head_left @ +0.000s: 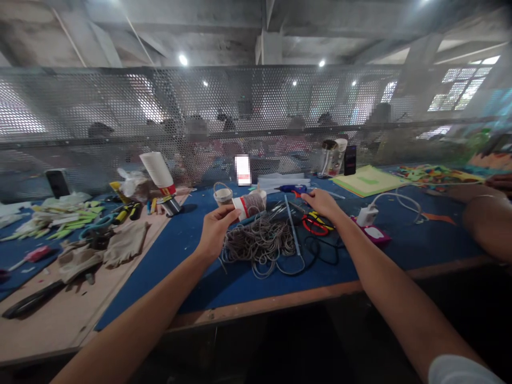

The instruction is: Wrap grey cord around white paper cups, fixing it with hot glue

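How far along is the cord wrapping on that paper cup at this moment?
Done: grey cord covers roughly the upper half of the paper cup. In hand: the left hand holds the cup on its side, while the right hand reaches toward the blue glue gun. Left: the cup's white and red end is bare, and a loose cord pile remains.

A craft workshop: a long shared table strewn with scissors, a glue gun and cord, behind a mesh partition.

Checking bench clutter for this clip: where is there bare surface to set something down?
Bare blue mat lies between the twine pile and the bench's front edge, and again right of the white charger. It is crowded around the left hand, right hand, and red scissors.
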Tool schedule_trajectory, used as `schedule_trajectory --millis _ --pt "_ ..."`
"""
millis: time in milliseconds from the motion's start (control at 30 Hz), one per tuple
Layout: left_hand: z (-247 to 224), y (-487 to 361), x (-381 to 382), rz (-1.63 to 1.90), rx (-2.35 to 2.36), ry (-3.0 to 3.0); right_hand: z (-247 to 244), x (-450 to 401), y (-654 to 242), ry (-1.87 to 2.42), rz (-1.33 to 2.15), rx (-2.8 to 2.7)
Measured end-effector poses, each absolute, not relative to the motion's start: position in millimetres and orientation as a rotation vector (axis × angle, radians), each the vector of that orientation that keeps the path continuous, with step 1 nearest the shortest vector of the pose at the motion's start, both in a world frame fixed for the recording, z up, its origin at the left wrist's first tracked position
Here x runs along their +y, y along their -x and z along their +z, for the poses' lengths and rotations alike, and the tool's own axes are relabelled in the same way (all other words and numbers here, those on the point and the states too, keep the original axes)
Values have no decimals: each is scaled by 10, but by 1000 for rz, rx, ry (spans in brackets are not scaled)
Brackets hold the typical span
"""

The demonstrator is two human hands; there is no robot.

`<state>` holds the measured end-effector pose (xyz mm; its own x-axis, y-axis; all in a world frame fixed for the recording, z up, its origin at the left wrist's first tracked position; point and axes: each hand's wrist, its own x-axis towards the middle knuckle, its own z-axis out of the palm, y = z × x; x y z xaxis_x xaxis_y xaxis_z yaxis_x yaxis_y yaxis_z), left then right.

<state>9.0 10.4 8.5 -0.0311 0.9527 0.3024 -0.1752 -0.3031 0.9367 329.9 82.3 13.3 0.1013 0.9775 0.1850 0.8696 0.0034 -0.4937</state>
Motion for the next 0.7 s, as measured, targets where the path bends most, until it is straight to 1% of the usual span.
schedule_trajectory --millis 167,367,567,700 --pt "68 -82 111 1522 921 -1286 169 779 -3183 1617 366 -1701" --pt "101 -102 84 1509 886 -1258 240 652 -2969 1026 591 -1484" --pt "74 -106 101 1513 839 -1243 328 432 -2732 899 803 -1392" --pt "64 -100 106 1529 848 -1238 349 310 -2645 913 738 -1458"
